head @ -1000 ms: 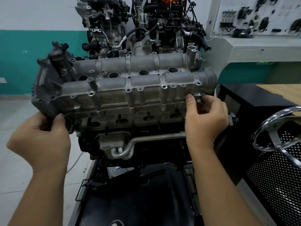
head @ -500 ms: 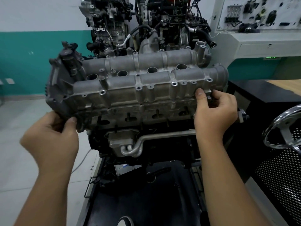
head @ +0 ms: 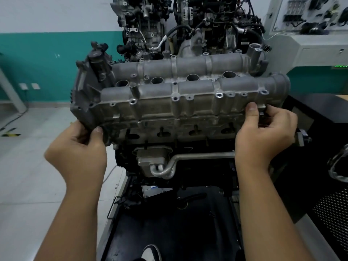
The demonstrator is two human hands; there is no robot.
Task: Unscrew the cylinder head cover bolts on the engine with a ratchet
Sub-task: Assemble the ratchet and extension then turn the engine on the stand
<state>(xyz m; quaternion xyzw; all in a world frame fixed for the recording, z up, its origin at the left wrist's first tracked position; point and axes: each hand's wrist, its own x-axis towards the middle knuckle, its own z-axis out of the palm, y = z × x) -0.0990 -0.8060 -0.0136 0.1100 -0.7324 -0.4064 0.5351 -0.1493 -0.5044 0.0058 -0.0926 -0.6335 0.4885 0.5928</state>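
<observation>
Matt cast-metal cylinder head cover [head: 188, 95]

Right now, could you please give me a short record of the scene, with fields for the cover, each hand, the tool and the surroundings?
Cover: grey cast-aluminium cylinder head cover atop the engine; its bolt holes look empty.
Left hand: left hand grips the cover's left end, thumb on the lower edge.
Right hand: right hand grips the cover's right end, thumb pressed on the front face.
Ratchet: none visible.
Below: silver bent metal pipe across the dark engine block.
Behind: two more engines against a white and teal wall.
</observation>
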